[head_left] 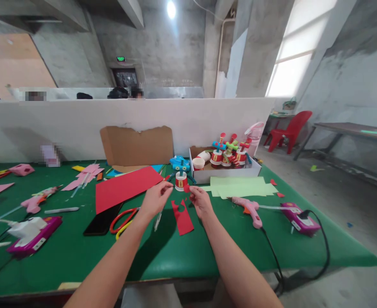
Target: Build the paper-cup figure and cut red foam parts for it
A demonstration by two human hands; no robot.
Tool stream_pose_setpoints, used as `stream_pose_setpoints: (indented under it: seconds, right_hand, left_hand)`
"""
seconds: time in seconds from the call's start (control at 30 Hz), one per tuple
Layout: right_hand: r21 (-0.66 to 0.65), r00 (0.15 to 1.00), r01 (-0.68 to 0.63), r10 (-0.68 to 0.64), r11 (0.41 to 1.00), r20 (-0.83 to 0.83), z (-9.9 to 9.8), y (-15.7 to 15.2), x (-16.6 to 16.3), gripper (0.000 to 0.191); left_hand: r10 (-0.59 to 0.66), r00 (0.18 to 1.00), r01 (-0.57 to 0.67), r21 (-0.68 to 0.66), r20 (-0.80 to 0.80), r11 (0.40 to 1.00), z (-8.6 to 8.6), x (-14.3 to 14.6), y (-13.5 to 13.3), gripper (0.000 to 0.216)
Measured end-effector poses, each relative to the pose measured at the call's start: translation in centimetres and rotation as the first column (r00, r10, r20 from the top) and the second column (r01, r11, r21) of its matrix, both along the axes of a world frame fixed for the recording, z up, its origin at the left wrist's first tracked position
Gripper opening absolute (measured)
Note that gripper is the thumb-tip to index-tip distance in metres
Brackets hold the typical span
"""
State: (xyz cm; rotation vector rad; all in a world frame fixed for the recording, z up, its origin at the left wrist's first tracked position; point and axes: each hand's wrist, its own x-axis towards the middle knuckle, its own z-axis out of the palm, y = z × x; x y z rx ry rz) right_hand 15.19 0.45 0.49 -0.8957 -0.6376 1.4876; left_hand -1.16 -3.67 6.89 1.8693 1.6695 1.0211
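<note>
My right hand (201, 202) pinches a small round red paper piece (187, 188) between thumb and fingers. My left hand (158, 196) is closed in a pinch just left of the paper-cup figure (181, 181); whatever its fingertips hold, if anything, is too small to make out. That figure stands upright behind both hands, with a red-and-white cup body, dark coiled arms and a blue head (180, 163). Between my forearms lies a red paper scrap (182, 220) with a rounded cutout. Scissors (120, 222) with red and yellow handles lie by my left wrist, partly hidden.
A white box (227, 174) with several cup figures stands behind, right of the blue head. Red cardstock (124, 190) overlaps a black phone (101, 223) on the left. A corded pink glue gun (250, 209), green paper (242, 187) and a purple power strip (299, 220) lie right.
</note>
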Motion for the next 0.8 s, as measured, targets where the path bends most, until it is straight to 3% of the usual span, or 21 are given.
stream_pose_setpoints:
  seconds: [0.1,0.23,0.37,0.47,0.6,0.8]
  right_hand:
    - [0.014,1.000,-0.016,0.015,1.000,0.013,0.2,-0.4,-0.2,0.026]
    - [0.059,0.998,0.022,-0.026,0.998,0.060,0.4,-0.6,-0.2,0.022]
    - [-0.061,0.995,0.096,-0.098,0.994,-0.031,1.1,0.0,-0.3,0.024]
    - [-0.167,0.997,0.002,-0.014,0.986,-0.074,1.7,0.6,-0.9,0.027]
    - [-0.079,0.995,-0.099,0.098,0.992,-0.008,1.5,0.6,-1.7,0.034]
    - [0.102,0.988,-0.087,0.073,0.991,0.135,0.4,-0.2,-2.0,0.032]
  left_hand:
    - [-0.093,0.948,0.153,-0.181,0.303,0.972,-0.4,2.4,2.9,0.027]
    - [-0.147,0.858,0.290,-0.228,0.493,0.930,-1.8,3.3,4.5,0.033]
    - [-0.016,0.688,0.200,-0.169,0.726,0.965,-2.9,2.5,4.6,0.041]
    - [0.047,0.565,0.127,-0.143,0.824,0.982,-3.1,1.8,4.5,0.045]
    - [0.072,0.546,0.051,-0.118,0.835,0.992,-3.0,1.5,4.6,0.044]
    - [0.107,0.581,0.048,-0.165,0.807,0.985,-3.7,2.5,4.4,0.048]
